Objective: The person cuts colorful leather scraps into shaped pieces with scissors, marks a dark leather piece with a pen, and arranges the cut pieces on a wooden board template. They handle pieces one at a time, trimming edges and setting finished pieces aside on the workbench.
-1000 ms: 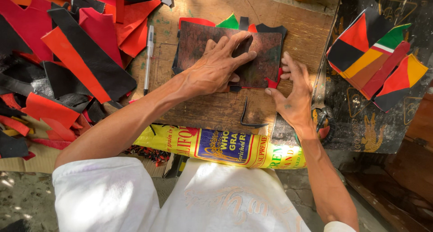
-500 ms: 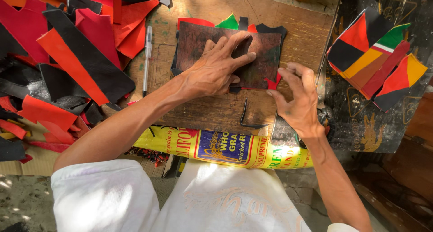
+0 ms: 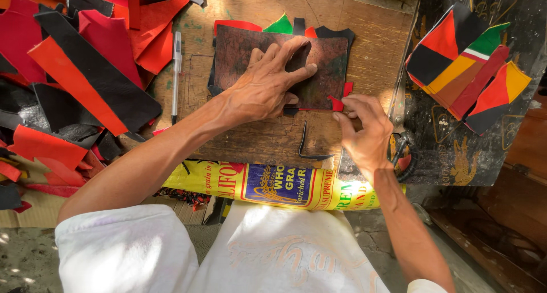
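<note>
A dark brown sheet (image 3: pixel 245 54) is seen lying flat on the wooden table (image 3: pixel 376 48), toward its far edge and near mid-width. The left hand (image 3: pixel 268 85) is pressed down on the sheet's near-right part, fingers (image 3: pixel 296 45) spread wide and flat; nothing is enclosed in this grip, the palm simply bearing on the sheet. Coloured scraps, a green one (image 3: pixel 280 25) among them, are seen protruding from under the sheet's far edge.

A small red scrap (image 3: pixel 337 103) lies at the sheet's near-right corner, partly tucked under it. The right hand (image 3: pixel 367 133) is placed just beside this corner, fingers curled inward, the fingertips (image 3: pixel 337 117) touching or nearly touching the red scrap; whether the scrap is actually pinched cannot be told. A thin black L-shaped strip (image 3: pixel 307 150) lies on the table between the two hands, toward the near edge, touched by neither.

A pen (image 3: pixel 176 71) lies along the table's left edge. A heap of red and black pieces (image 3: pixel 85 82) is piled beyond that edge. A stitched multicolour panel (image 3: pixel 467 71) rests well to the right, off the table. A yellow printed sack (image 3: pixel 268 185) hangs along the near edge.
</note>
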